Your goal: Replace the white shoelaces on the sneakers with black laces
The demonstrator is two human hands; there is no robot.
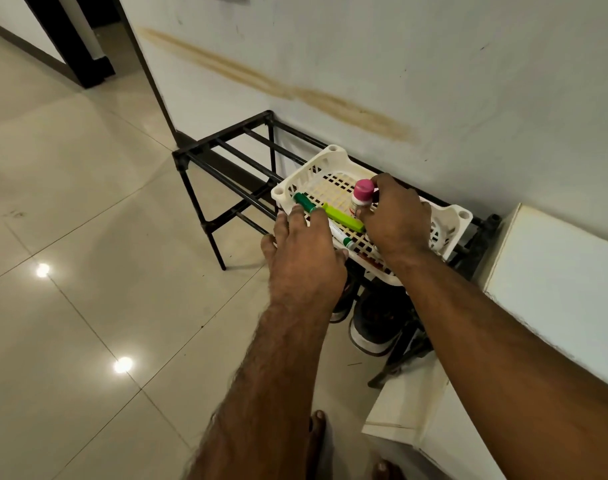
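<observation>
Your left hand [304,258] rests flat-fingered on the white basket's [333,161] near rim. Your right hand [396,216] curls around the pink-capped bottle [362,194] inside. The sneakers [371,323] sit below, under the black rack [226,150].

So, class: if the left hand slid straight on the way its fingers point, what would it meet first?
Probably the dark green marker lying in the white basket; the left hand fingertips already look at it, though depth is unclear.
</observation>
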